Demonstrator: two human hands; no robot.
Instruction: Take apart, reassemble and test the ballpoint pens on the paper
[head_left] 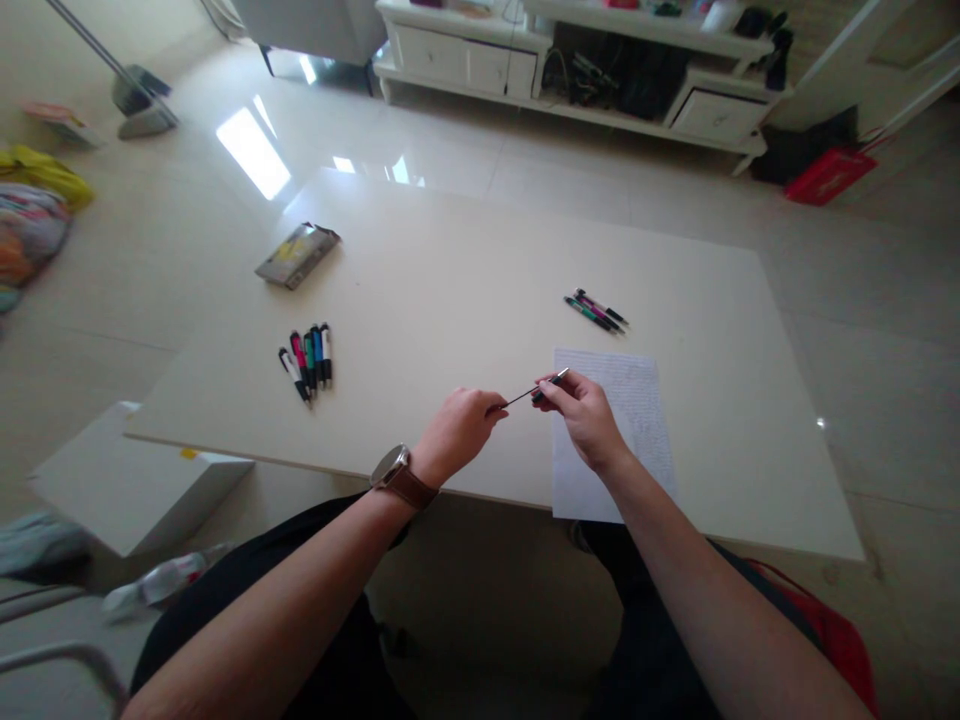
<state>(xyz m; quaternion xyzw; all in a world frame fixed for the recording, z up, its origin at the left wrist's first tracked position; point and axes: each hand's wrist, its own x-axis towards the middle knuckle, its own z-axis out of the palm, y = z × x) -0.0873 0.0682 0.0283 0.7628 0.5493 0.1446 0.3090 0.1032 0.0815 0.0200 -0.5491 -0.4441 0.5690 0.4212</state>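
My left hand (463,425) is closed in a pinch on one end of a thin dark rod that looks like an ink refill (519,397). The rod's other end reaches the pen barrel (556,380) in my right hand (589,418); whether it sits inside is too small to tell. My right fingers are wrapped round that dark barrel, above the left edge of a sheet of lined, written-on paper (637,390). Beyond the paper lie a few pens (600,313) close together. Left of my hands, several colourful pens (308,360) lie side by side.
A grey flat box (298,255) lies at the far left of the white table (450,280). The paper overhangs the table's near edge. A white box (135,480) and a plastic bottle (169,580) are low at left. A white cabinet (465,60) stands beyond.
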